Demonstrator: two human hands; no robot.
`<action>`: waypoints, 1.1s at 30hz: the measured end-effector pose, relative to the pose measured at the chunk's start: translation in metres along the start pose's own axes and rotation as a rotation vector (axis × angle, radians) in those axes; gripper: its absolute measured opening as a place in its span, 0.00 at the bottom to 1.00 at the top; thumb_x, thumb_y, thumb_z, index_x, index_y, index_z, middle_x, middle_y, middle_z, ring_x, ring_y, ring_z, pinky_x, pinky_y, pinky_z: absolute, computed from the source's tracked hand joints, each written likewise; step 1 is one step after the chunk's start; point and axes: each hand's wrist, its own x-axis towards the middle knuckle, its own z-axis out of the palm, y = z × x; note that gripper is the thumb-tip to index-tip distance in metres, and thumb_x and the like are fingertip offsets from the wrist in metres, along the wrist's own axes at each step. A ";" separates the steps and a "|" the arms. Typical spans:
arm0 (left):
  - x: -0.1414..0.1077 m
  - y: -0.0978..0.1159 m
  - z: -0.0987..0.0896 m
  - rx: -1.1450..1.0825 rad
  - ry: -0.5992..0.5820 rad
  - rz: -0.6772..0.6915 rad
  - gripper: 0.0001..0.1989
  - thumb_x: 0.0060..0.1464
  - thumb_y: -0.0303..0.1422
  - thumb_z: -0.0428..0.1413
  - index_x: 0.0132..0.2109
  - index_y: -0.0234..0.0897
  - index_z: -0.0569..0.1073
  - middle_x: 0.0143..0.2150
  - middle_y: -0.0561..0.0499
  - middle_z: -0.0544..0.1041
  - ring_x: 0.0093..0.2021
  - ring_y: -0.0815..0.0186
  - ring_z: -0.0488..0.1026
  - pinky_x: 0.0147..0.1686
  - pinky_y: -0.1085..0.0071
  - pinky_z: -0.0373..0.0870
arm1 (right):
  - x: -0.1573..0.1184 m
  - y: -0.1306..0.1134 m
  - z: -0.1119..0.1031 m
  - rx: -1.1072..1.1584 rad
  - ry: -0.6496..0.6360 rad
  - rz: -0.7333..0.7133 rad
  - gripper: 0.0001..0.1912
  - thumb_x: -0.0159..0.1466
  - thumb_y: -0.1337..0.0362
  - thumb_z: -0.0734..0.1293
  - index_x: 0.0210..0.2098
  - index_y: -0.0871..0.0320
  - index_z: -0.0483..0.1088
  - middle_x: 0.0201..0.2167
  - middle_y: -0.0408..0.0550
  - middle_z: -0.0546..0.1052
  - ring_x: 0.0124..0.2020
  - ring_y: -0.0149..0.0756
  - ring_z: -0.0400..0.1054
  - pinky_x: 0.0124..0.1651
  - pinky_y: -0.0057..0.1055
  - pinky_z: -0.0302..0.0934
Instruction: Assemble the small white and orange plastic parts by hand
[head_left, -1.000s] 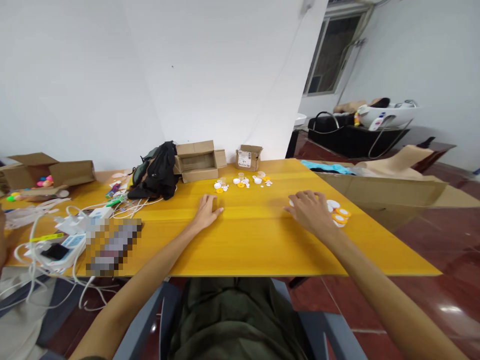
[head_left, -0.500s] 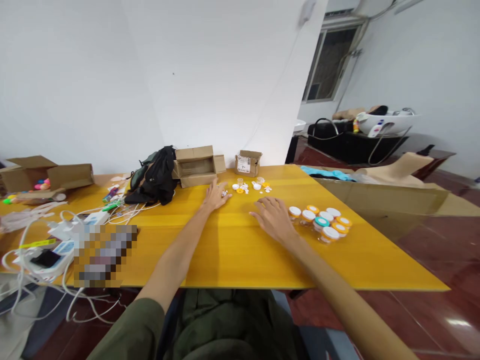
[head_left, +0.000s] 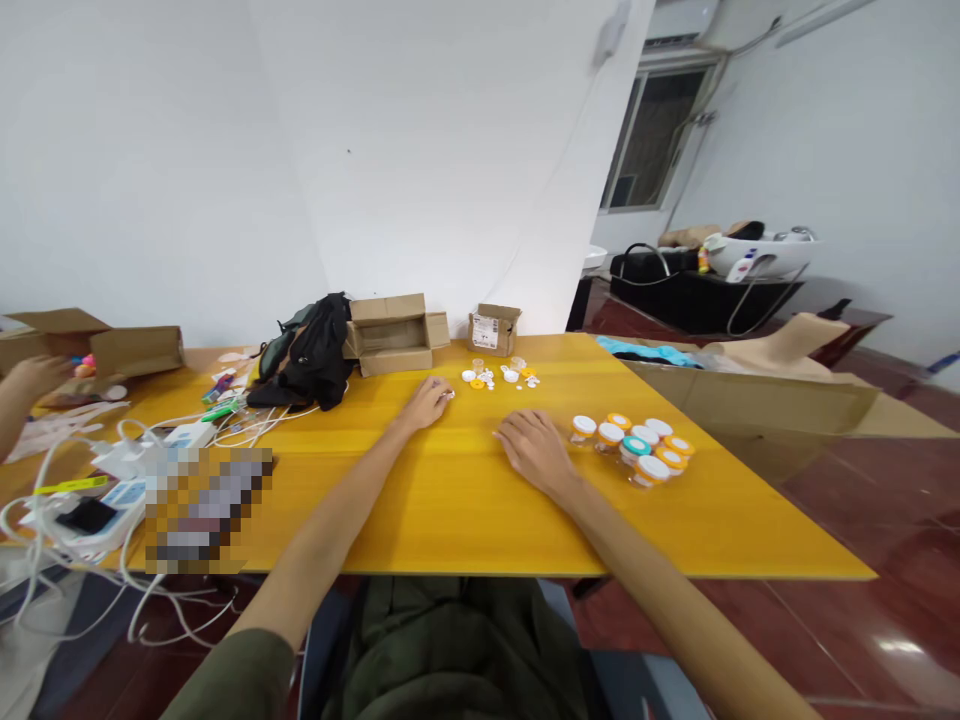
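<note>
White-walled room with a red tiled floor; the work surface is a yellow table [head_left: 465, 500]. The left hand [head_left: 426, 403] lies palm down on the tabletop with its fingers curled over small white pieces [head_left: 448, 394], one of which shows at the fingertips; whether it is actually pinched cannot be told. The right hand [head_left: 534, 452] rests flat on the table, fingers spread and loose, holding nothing. Just beyond the left hand lies a scatter of small white and orange caps and parts [head_left: 501, 374], apart from both hands. To the right of the right hand, near but not touching, stands a tight cluster of small clear jars [head_left: 634, 448], upright, with white lids rimmed in orange and one rimmed in teal. Further back, at the wall, sit a small open cardboard box with a label [head_left: 494, 329], a larger open carton [head_left: 394, 333] and a black bag [head_left: 311, 351]. White cables and chargers [head_left: 112, 470] cover the table's left end, where another person's hand [head_left: 34, 375] reaches in beside a cardboard box [head_left: 112, 345].
</note>
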 end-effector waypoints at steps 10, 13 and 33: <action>-0.042 0.026 -0.014 -0.052 -0.061 0.014 0.14 0.64 0.32 0.44 0.48 0.41 0.73 0.47 0.46 0.71 0.51 0.61 0.68 0.58 0.61 0.65 | -0.001 0.000 0.002 0.063 -0.102 0.023 0.14 0.69 0.67 0.58 0.33 0.56 0.75 0.33 0.51 0.77 0.39 0.40 0.69 0.43 0.35 0.56; -0.047 0.031 -0.017 -0.086 -0.067 0.011 0.13 0.64 0.32 0.45 0.48 0.42 0.74 0.47 0.46 0.71 0.51 0.61 0.68 0.58 0.62 0.65 | 0.002 -0.005 0.003 0.091 -0.140 0.034 0.13 0.69 0.67 0.59 0.35 0.56 0.74 0.35 0.52 0.78 0.41 0.41 0.69 0.44 0.36 0.58; -0.061 0.045 -0.030 -0.169 -0.099 -0.016 0.13 0.56 0.30 0.54 0.48 0.43 0.75 0.56 0.46 0.68 0.59 0.57 0.64 0.61 0.57 0.62 | 0.050 -0.038 0.023 0.458 -0.257 0.116 0.11 0.66 0.72 0.59 0.44 0.57 0.70 0.43 0.53 0.76 0.46 0.39 0.69 0.50 0.33 0.62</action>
